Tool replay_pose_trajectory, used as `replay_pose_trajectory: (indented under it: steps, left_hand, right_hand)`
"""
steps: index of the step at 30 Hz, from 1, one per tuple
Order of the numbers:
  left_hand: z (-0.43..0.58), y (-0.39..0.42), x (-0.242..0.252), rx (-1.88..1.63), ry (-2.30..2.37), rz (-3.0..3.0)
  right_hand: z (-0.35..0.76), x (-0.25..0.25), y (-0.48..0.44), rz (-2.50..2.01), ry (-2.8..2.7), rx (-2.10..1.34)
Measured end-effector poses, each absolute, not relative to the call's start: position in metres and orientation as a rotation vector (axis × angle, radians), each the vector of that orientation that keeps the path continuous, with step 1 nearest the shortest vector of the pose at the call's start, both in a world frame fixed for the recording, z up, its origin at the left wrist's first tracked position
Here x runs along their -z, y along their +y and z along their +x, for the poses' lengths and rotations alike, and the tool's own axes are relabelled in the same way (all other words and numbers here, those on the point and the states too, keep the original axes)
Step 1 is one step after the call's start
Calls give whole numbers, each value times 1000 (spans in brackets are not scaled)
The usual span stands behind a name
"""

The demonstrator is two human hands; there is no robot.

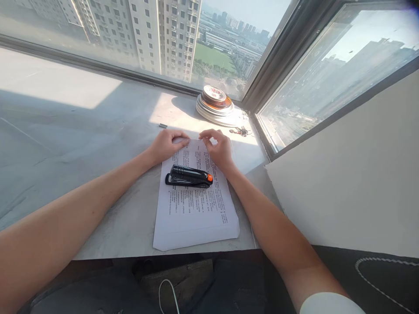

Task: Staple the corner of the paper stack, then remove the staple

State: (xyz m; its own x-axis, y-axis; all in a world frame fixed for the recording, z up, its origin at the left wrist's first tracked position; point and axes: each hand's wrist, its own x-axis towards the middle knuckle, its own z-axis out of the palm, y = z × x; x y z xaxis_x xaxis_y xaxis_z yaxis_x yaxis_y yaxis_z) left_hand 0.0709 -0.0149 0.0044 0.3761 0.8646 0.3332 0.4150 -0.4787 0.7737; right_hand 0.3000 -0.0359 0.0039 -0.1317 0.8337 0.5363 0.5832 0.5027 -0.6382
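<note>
Printed sheets of paper [196, 222] lie on the grey marble sill, close to its front edge. Across the middle of the top sheet rests a black stapler [189, 176] with an orange tip pointing right. My left hand [168, 145] is at the far left corner of the paper, its thumb and fingers closed on the far edge. At the far right part of the same edge, my right hand [218, 147] pinches the paper between thumb and fingers. Neither hand touches the stapler.
Stacked plates or round lids [216, 107] stand by the window corner. Keys [242, 131] lie just in front of them. A small dark strip [163, 126], perhaps staples, is beyond my left hand. A white wall [353, 174] bounds the right side; a white cable [168, 290] hangs below the sill.
</note>
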Motion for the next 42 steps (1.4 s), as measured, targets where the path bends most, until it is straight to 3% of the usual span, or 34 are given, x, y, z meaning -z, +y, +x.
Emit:
replay_pose_trajectory:
  steps: [42]
  left_hand:
    - [70, -14, -1, -1028, 1069, 2089]
  right_hand:
    - [292, -10, -42, -1183, -2020, -338]
